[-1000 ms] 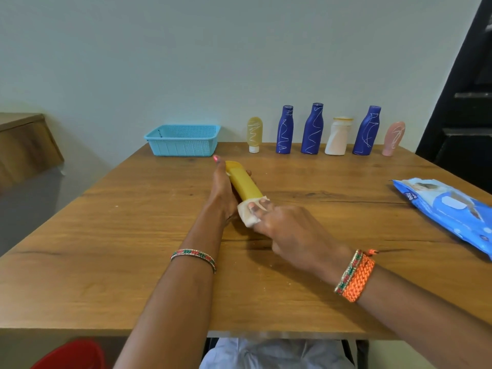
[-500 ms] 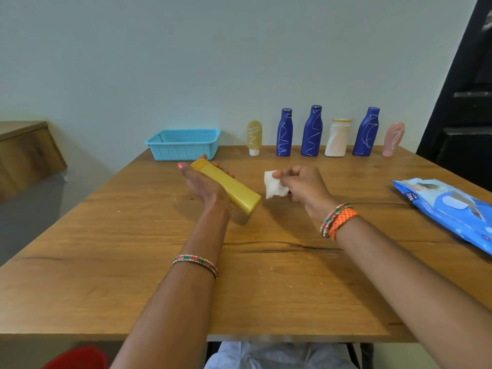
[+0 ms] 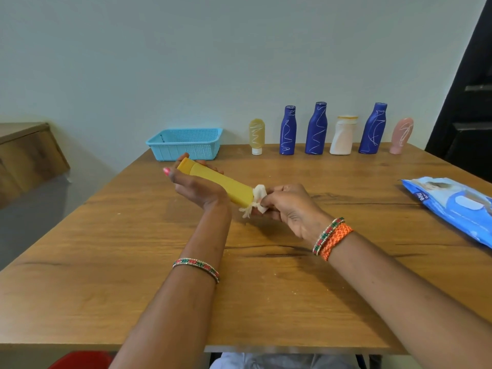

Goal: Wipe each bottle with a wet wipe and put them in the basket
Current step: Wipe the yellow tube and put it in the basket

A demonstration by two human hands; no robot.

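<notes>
My left hand [image 3: 198, 186] grips a long yellow bottle [image 3: 217, 183] above the middle of the table, tilted with its cap end toward the basket. My right hand [image 3: 288, 209] pinches a crumpled white wet wipe [image 3: 257, 199] against the bottle's near end. A light blue basket [image 3: 186, 145] stands at the back left of the table; nothing shows inside it. Along the back edge stand a pale yellow bottle [image 3: 256, 136], three dark blue bottles [image 3: 288, 130] [image 3: 316, 128] [image 3: 373, 128], a white bottle [image 3: 343, 135] and a pink bottle [image 3: 402, 135].
A blue wet wipe pack [image 3: 454, 206] lies at the table's right edge. The wooden table [image 3: 133, 249] reaches the wall. A wooden cabinet [image 3: 24, 153] stands to the left, a dark doorway at the far right, and something red [image 3: 80, 360] sits below the front edge.
My left hand lifted the yellow bottle off the table and turned it. My right hand pulled away with the wipe, then came back to the bottle's near end.
</notes>
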